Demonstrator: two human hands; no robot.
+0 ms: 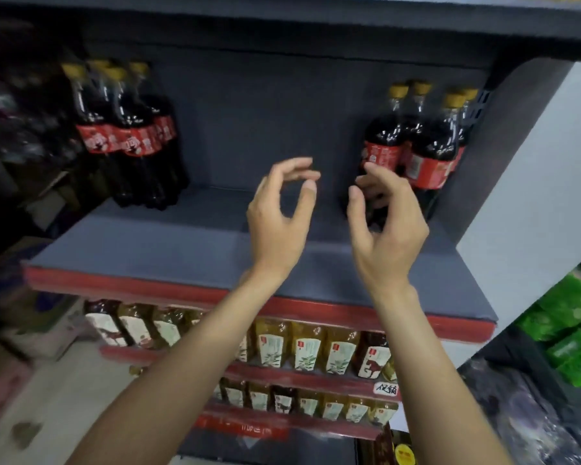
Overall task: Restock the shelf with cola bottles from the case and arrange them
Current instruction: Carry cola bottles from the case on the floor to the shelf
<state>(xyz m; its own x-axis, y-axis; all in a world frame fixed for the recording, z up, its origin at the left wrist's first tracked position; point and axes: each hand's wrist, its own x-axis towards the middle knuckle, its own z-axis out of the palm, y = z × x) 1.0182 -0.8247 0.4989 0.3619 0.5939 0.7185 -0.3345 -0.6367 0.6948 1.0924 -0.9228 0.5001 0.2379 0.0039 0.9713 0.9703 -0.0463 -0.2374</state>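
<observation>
A dark grey shelf (155,243) with a red front edge carries two clusters of cola bottles with yellow caps and red labels, one group (128,135) at the back left and another group (416,146) at the right end, with bare shelf between them. Both arms reach over it: the left hand (279,216) hovers above the bare middle, fingers loosely curved and holding nothing, while the right hand (383,219), equally relaxed and holding nothing, hangs just in front of the right group. Below, lower shelves (316,374) hold rows of amber bottles.
</observation>
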